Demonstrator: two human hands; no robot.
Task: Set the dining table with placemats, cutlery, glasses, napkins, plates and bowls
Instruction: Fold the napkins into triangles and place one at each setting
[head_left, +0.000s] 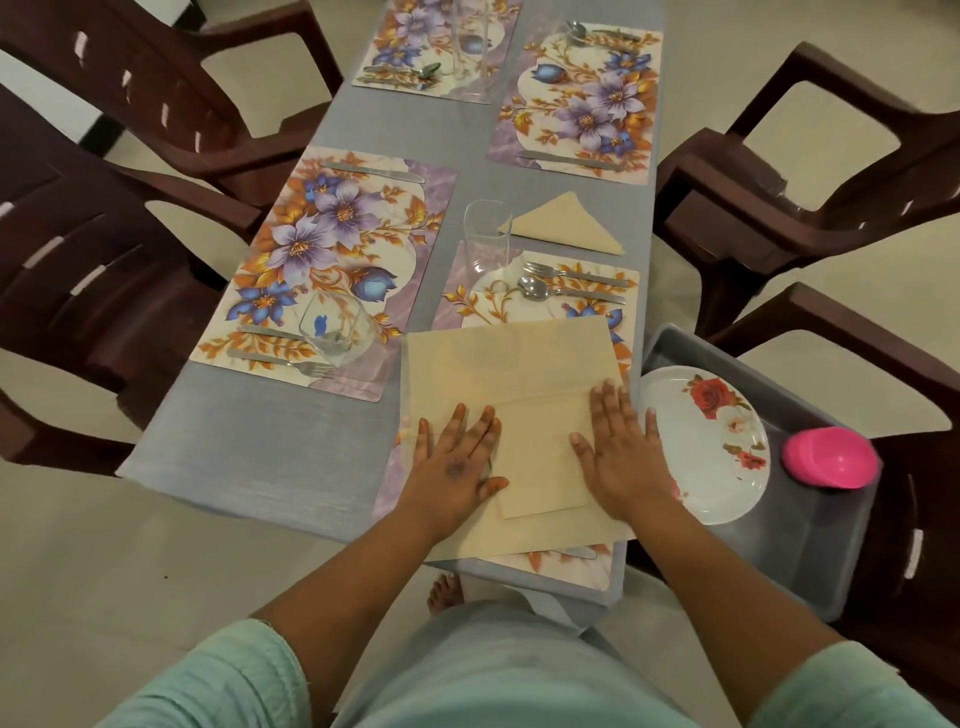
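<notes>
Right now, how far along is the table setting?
Done: four placemats laid with cutlery, glasses out, one folded napkin placed. In hand: left hand and right hand press flat on a napkin being folded. Left: remaining napkins; the plate and pink bowl sit in the tray.

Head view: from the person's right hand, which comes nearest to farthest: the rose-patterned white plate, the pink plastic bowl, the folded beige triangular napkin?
1. Rose-patterned white plate, just right of the right hand.
2. Pink plastic bowl, farther right on the grey tray.
3. Folded beige triangular napkin, up the table.

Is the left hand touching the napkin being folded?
Touching. The head view shows the left hand lying flat on the cream napkin, fingers spread across it.
</notes>
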